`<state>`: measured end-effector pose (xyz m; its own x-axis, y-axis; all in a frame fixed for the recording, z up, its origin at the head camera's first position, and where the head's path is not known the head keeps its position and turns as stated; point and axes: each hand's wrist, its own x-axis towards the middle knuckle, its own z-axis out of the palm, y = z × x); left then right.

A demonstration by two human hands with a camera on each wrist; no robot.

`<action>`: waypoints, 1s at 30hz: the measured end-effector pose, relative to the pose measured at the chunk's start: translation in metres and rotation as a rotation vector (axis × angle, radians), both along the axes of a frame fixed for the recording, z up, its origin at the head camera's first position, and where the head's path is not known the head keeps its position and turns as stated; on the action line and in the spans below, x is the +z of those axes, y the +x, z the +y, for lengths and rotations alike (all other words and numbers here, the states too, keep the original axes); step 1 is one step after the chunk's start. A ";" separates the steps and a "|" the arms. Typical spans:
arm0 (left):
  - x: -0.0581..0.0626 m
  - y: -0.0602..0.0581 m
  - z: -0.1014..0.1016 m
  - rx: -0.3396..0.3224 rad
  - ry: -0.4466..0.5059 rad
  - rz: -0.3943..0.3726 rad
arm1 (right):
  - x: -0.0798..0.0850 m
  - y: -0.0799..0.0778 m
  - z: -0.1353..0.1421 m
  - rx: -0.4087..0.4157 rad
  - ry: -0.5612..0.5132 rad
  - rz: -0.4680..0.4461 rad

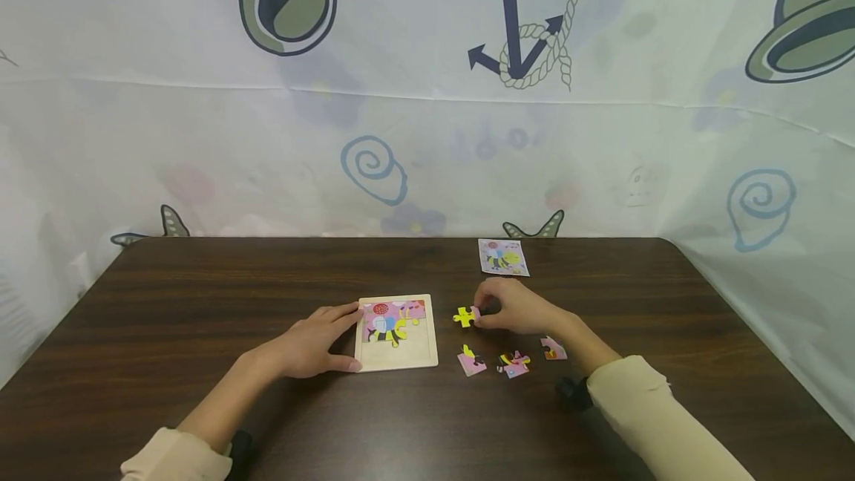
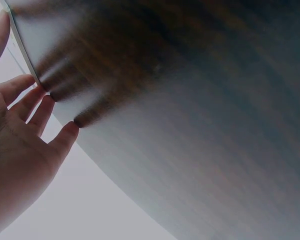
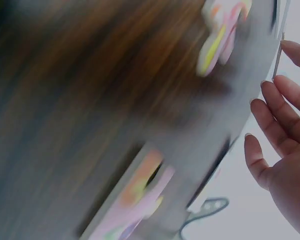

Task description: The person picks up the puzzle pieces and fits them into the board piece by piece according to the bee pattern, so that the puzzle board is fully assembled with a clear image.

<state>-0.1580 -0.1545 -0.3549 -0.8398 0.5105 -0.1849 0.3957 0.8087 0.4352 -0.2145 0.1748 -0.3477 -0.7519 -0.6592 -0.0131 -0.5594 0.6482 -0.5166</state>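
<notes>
A square wooden puzzle tray (image 1: 401, 357) lies on the table, its upper part filled with pink and yellow pieces of a bee picture. At its left side, my left hand (image 1: 314, 344) touches the frame with spread fingers, the thumb near the lower corner. To the right of the tray, my right hand (image 1: 517, 308) pinches a yellow and pink puzzle piece (image 1: 464, 317) between thumb and fingers. The right wrist view shows this puzzle piece (image 3: 278, 57) edge-on as a thin strip. Seen from the left wrist, the fingers of my left hand (image 2: 27, 140) reach the tray's edge.
Three loose puzzle pieces lie below my right hand: a pink and yellow piece (image 1: 471, 362), a striped piece (image 1: 514, 365) and a pink piece (image 1: 554, 349) near the wrist. A picture card (image 1: 504, 257) of the bee lies near the table's far edge. Behind hangs a patterned cloth (image 1: 434, 162).
</notes>
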 end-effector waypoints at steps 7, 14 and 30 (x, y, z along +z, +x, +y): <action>-0.001 0.000 0.000 0.009 0.009 -0.009 | 0.001 0.004 -0.028 0.038 0.014 0.037; -0.001 0.000 -0.001 0.001 0.013 -0.009 | 0.001 0.010 -0.053 0.048 0.044 0.070; 0.001 0.001 -0.001 -0.003 0.010 0.007 | -0.002 0.017 -0.082 -0.013 0.097 0.082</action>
